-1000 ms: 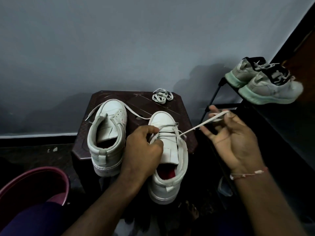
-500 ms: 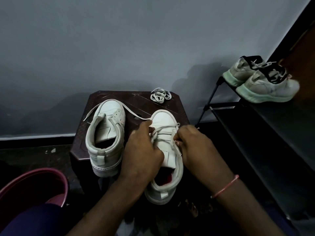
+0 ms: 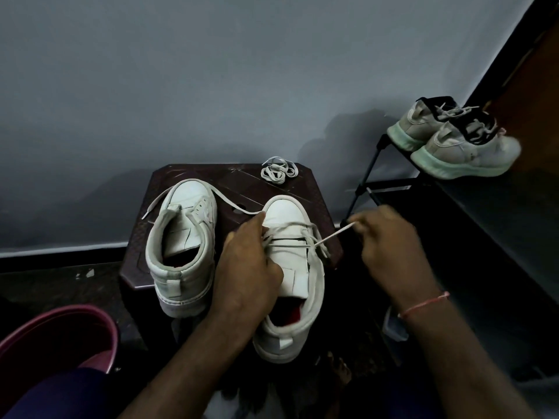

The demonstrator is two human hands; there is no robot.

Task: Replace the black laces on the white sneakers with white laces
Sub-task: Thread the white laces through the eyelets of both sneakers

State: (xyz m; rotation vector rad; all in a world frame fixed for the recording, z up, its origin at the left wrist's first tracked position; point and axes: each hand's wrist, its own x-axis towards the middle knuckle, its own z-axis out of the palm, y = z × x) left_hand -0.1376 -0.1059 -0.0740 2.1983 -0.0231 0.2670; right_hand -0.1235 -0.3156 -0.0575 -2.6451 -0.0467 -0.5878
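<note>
Looking down past a leg in dark blue cloth [image 3: 45, 394], with a maroon bucket [image 3: 60, 323] beside it on the dark floor [image 3: 45, 282], its inside too shadowed to tell any contents. Just beyond, a dark brown plastic stool [image 3: 305, 186] bearing two white high-top sneakers, heels nearest and toes toward the wall. Left hand [image 3: 248, 267] curled against the right sneaker [image 3: 284, 214], fingertips clamped on the white lace [image 3: 332, 235] at the crossings over the tongue. Right hand [image 3: 390, 246] out past that shoe's right side, fingers bunched together and pinching the same lace, drawn taut from an eyelet; a pinkish thread band [image 3: 423, 304] on that wrist. Lacing only across the forward part of the right sneaker, red lining showing at the collar. Round the toe of the left sneaker [image 3: 187, 204], a loose lace end [image 3: 236, 208] running to the left hand. Farther back on the stool, a coiled white lace [image 3: 278, 172]. Off right, a black shoe rack [image 3: 484, 222] carrying grey trainers [image 3: 465, 146] with mint soles, against a plain grey wall [image 3: 211, 71].
</note>
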